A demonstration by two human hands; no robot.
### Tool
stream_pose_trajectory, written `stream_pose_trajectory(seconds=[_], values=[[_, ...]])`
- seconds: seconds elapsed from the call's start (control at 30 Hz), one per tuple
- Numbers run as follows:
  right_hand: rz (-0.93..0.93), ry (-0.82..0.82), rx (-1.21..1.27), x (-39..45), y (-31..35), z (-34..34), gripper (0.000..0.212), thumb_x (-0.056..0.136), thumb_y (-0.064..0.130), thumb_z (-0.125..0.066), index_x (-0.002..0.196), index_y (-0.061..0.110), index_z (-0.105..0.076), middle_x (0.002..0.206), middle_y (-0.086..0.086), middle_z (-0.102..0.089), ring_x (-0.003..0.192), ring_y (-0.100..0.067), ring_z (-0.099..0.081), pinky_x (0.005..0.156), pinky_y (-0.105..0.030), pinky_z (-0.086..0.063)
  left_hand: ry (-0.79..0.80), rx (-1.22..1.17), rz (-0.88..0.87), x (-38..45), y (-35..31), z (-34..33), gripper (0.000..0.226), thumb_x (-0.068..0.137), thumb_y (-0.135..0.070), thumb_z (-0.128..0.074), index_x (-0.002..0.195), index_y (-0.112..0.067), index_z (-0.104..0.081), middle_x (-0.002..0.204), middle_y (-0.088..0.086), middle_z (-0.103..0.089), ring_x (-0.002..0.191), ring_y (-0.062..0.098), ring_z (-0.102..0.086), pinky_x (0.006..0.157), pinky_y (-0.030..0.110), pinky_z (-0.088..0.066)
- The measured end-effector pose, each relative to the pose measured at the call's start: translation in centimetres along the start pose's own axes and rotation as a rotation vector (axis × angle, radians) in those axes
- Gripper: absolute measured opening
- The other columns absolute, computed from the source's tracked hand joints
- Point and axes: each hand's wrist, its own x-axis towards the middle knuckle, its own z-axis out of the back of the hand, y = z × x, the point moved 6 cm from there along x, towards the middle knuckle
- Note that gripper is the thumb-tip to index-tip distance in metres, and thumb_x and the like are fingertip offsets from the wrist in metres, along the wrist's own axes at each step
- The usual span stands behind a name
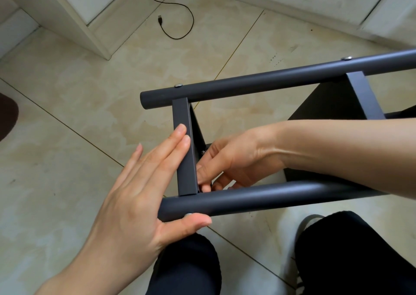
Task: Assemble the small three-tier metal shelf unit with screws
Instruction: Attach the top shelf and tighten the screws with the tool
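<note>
The dark grey shelf unit lies on its side over my knees. Its far round post [270, 80] carries two screw heads [179, 85]. The near post [258, 196] runs parallel in front. A flat crossbar [183, 119] of a shelf tier joins them. My left hand [144, 186] presses straight fingers against the crossbar, with its thumb under the near post on a screw head [188, 214]. My right hand [227, 164] reaches between the posts behind the crossbar, fingers curled and pinching a small part at the joint; what it pinches is hidden. A small screw end [202, 152] shows by the shelf panel.
Beige tiled floor [90, 92] lies all around. A black USB cable [177, 17] trails on the floor at the back. White door frames and skirting [99, 35] stand behind. My knees in black trousers [186, 265] are below the posts. A dark object [6, 114] sits at the left edge.
</note>
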Motion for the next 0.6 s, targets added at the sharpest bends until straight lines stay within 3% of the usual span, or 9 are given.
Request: stream_pose_trajectory(seconds=[0.17,0.33,0.47,0.6], values=[[-0.006,-0.035,0.002,1.03,-0.51,0.51,0.040,0.097,0.023,-0.056,0.059,0.020,-0.066,0.065,0.003,-0.057,0.059,-0.009,-0.053,0.069,-0.027,-0.046,-0.002,-0.001,-0.001,0.08,0.00,-0.01,0.089,0.089,-0.075,-0.042,0.155,-0.016,-0.033,0.166,-0.012,-0.023,0.149,0.001,-0.025,0.124,0.034,-0.011],[-0.003,-0.018,0.033,0.84,-0.33,0.44,0.027,0.099,0.015,-0.054,0.074,0.013,-0.063,0.071,0.000,-0.060,0.062,-0.009,-0.054,0.070,-0.027,-0.048,-0.007,-0.009,0.002,-0.12,0.04,-0.03,0.089,0.089,-0.076,-0.043,0.155,-0.016,-0.033,0.166,-0.013,-0.023,0.149,0.001,-0.025,0.124,0.035,-0.011],[0.001,-0.009,0.033,0.75,-0.48,0.65,0.035,0.098,0.017,-0.055,0.066,0.018,-0.069,0.075,0.001,-0.063,0.064,-0.009,-0.058,0.073,-0.028,-0.048,-0.008,-0.006,-0.003,-0.04,0.03,-0.04,0.089,0.089,-0.076,-0.042,0.155,-0.017,-0.031,0.166,-0.012,-0.023,0.150,0.001,-0.024,0.124,0.035,-0.011],[-0.020,-0.036,0.010,1.00,-0.70,0.64,0.046,0.098,0.023,-0.056,0.054,0.022,-0.067,0.065,0.003,-0.057,0.056,-0.007,-0.053,0.061,-0.019,-0.049,-0.012,-0.007,-0.008,-0.01,0.04,-0.03,0.089,0.090,-0.075,-0.042,0.156,-0.017,-0.031,0.166,-0.012,-0.023,0.150,0.001,-0.024,0.124,0.036,-0.012]])
